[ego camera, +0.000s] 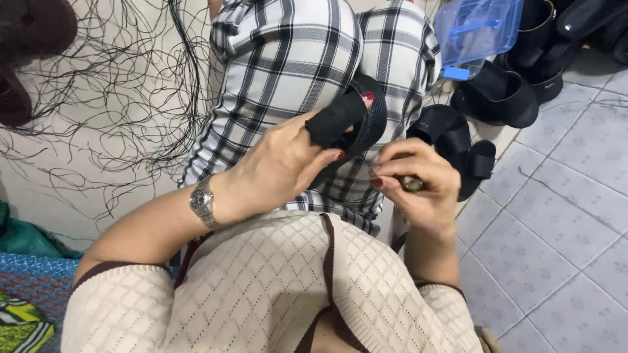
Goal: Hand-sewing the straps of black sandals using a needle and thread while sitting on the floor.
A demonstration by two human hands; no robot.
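Observation:
My left hand (pixel 281 163) grips a black sandal (pixel 356 117) by its strap, holding it up over my lap in plaid trousers. The sandal's sole faces right and its strap wraps over my fingers. My right hand (pixel 418 183) is closed around a small dark, brownish tool (pixel 412 184), pinched between thumb and fingers just below the sandal's edge. A silver wristwatch (pixel 203 202) sits on my left wrist.
More black sandals (pixel 458 140) lie on the tiled floor to the right, with another pile (pixel 504 95) behind. A clear blue plastic box (pixel 477 29) stands at the top right. Loose black threads (pixel 118 85) are scattered on the left floor. Patterned cloth (pixel 26 301) lies bottom left.

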